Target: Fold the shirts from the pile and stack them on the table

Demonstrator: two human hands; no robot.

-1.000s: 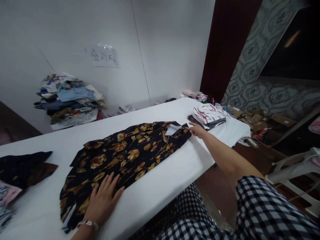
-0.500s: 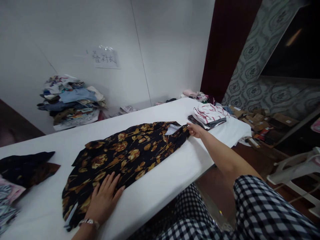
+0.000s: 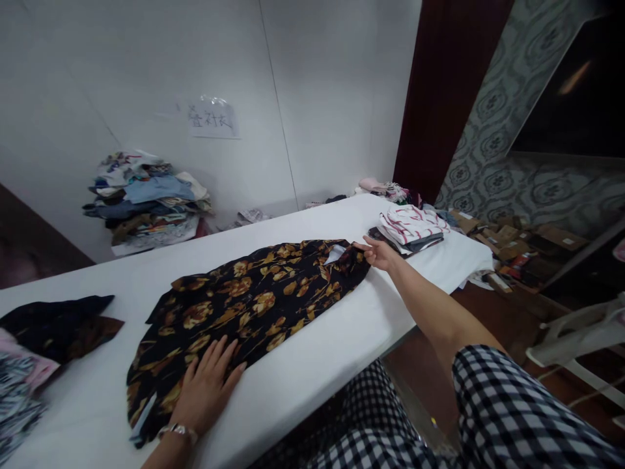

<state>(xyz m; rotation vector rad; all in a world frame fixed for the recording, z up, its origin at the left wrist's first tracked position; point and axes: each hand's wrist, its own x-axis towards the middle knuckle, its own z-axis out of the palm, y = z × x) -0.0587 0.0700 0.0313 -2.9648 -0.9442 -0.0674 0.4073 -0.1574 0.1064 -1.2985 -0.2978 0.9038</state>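
Our left hand [image 3: 208,381] lies flat, fingers spread, on the lower left of the shirt [image 3: 266,303]; were the palm to slip, the fabric could ruck. The shirt stretches lengthwise along the smooth white table [image 3: 303,371]. On our right hand [image 3: 374,253] the fingers sit narrow at the collar [image 3: 352,259]; we cannot tell whether they grip, and a hard tug might skew the thin-looking, floral, softly wrinkled fabric. Beyond rests a layered pile [image 3: 413,225].

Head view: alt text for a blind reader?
A dark floral garment lies on a white table, the left hand flat on its left part and the right hand at its collar. Folded clothes are stacked beyond the right hand; loose clothes lie at far left.
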